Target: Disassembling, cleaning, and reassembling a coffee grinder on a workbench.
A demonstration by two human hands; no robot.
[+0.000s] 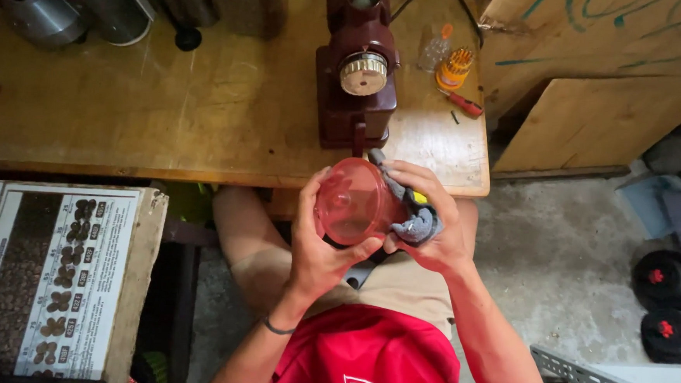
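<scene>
With the left hand (312, 251) fingers wrapped firmly around the red translucent container (353, 202), the right hand (428, 226) should press its pinched grey cloth (416, 222) evenly along the wall, turning slowly.

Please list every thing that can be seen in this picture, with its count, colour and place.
Transparent container: one, red, held over the lap.
Cloth: one, grey, against the container.
Machine: one, dark red, on the table.
Table: one, wooden, top of view.
Screwdriver set: one, orange, right of the machine.
Metal vessels: two, silver, table's far left.
Printed chart: one, white and brown, left.
Weights: two, black, floor right.
Left hand: grips the container.
Right hand: holds the cloth.
</scene>
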